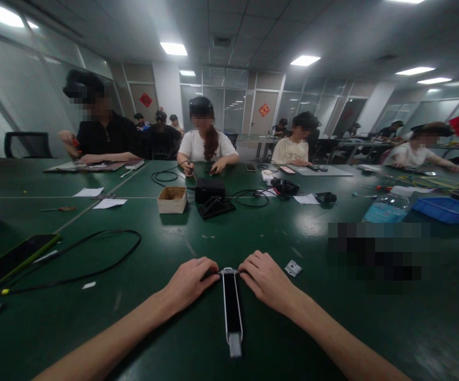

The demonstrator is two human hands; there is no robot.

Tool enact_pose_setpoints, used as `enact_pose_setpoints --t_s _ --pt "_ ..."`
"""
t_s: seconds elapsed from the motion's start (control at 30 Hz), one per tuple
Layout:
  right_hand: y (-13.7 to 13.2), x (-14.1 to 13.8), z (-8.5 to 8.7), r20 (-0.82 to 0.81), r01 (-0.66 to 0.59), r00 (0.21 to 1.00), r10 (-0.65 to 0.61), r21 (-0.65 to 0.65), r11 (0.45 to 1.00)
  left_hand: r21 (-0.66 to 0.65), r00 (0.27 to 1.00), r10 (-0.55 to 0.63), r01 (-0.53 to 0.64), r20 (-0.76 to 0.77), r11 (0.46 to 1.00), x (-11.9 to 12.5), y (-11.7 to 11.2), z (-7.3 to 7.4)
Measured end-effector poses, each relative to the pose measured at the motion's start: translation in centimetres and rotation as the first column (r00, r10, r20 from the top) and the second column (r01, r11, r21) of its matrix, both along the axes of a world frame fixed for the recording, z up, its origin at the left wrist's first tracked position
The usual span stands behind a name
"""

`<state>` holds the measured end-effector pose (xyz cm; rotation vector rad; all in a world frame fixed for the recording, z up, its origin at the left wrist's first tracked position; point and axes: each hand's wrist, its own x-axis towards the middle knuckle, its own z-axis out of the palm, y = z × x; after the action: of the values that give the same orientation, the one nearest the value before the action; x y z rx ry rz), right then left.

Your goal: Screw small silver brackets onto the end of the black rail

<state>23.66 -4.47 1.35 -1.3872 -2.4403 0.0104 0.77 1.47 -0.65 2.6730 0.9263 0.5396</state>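
Note:
A long narrow device (232, 307) with a black face and white frame lies lengthwise on the green table (285, 243), pointing away from me. My left hand (192, 281) and my right hand (265, 278) rest on either side of its far end, fingers curled and pinching at that end. What the fingertips grip there is too small to make out. A small white metal part (293, 268) lies just right of my right hand.
A black cable (94, 259) loops at the left near a dark tablet (13, 259). A small cardboard box (172, 200), a black unit with a stand (211, 197) and a blue tray (447, 209) sit further off. Several people work along the far side.

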Motion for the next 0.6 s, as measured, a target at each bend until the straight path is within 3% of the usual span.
enact_pose_setpoints --t_s 0.2,0.37,0.6 --pt "0.1 1.4 1.5 -0.005 -0.001 1.000 0.001 -0.001 1.000 0.019 1.000 -0.018 0.019 -0.017 1.000 0.0 0.0 0.0" --pt "0.8 5.6 2.9 -0.026 0.163 0.987 -0.161 0.081 0.983 0.026 0.999 -0.034 0.034 0.008 0.999 -0.1 0.0 0.1" --pt "1.0 7.6 2.2 0.053 0.183 0.983 -0.177 -0.170 0.968 0.001 1.000 0.000 0.000 -0.021 1.000 0.2 -0.2 0.3"
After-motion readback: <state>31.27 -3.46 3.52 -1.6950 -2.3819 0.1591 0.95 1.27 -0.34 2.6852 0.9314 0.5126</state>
